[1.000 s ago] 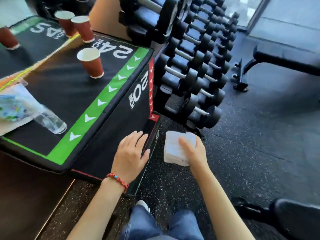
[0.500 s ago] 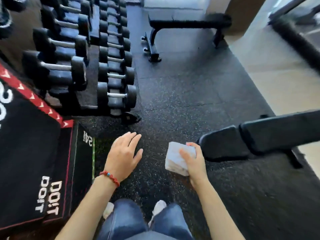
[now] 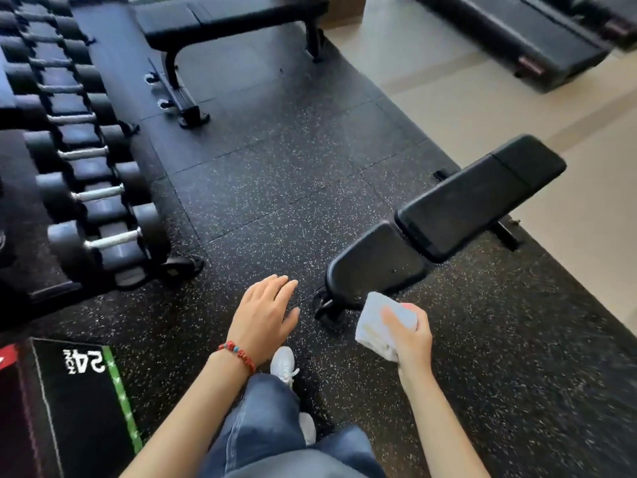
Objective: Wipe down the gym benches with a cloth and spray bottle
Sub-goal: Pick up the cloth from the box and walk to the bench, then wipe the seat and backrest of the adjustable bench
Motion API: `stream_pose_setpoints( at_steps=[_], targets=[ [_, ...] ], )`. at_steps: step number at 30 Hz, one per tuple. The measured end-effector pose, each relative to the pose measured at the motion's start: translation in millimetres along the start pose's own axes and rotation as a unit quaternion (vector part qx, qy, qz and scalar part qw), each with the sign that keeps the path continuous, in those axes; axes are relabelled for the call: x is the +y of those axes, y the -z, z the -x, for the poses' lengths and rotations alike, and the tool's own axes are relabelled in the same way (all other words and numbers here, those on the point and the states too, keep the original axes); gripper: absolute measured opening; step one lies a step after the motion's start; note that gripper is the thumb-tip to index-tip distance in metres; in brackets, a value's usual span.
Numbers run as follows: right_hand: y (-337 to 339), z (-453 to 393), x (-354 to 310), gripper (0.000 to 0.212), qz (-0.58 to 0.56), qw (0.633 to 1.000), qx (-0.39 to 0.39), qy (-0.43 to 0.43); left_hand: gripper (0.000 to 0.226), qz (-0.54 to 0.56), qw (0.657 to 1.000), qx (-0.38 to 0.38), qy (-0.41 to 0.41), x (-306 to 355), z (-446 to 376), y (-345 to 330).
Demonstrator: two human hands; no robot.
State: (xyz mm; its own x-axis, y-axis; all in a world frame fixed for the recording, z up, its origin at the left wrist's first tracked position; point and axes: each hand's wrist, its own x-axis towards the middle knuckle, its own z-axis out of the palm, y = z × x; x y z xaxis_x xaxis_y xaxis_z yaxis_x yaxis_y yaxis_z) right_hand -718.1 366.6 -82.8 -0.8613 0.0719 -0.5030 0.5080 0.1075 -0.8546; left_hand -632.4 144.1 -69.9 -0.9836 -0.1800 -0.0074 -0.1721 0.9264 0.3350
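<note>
While the right hand (image 3: 412, 334) grips a folded white cloth (image 3: 379, 326) at the lower centre-right of the frame, thumb curled over its top, the left hand (image 3: 263, 315) hangs loose beside it with relaxed fingers holding nothing. No spray bottle is visible. The nearest bench (image 3: 444, 215) lies just above the cloth, its long axis running diagonally from the seat pad at centre-right up to the backrest end at the right edge. To wipe it well, the person would likely lay the cloth flat on the seat and stroke along that diagonal toward the far end. A second bench (image 3: 220, 19) sits at top centre.
</note>
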Motion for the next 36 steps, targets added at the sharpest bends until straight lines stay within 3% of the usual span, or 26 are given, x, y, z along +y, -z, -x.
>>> stream_pose_setpoints(
  at_steps=[7,12,19,26,30,36],
  targets=[
    [-23,-71,-8,0.029,-0.007,0.997,0.071,-0.035,0.051,0.0,0.998,-0.06,-0.03,-20,-96,-25],
    [-29,-126,3,0.03,0.032,0.996,0.08,-0.032,0.051,0.014,0.997,-0.076,-0.022,-21,-143,-60],
    [-36,-227,51,0.05,0.116,0.993,-0.007,0.002,0.048,0.03,0.994,-0.102,0.019,-19,-182,-154],
    [-49,-319,114,0.034,0.144,0.986,-0.077,0.035,0.05,0.032,0.993,-0.092,0.07,-26,-198,-260],
    [-57,-346,158,0.035,0.195,0.977,-0.065,0.052,0.049,0.044,0.994,-0.074,0.065,-35,-206,-315],
    [-62,-338,200,0.034,0.318,0.939,0.026,0.127,0.05,0.038,0.996,-0.07,0.028,-46,-222,-368]
  ],
)
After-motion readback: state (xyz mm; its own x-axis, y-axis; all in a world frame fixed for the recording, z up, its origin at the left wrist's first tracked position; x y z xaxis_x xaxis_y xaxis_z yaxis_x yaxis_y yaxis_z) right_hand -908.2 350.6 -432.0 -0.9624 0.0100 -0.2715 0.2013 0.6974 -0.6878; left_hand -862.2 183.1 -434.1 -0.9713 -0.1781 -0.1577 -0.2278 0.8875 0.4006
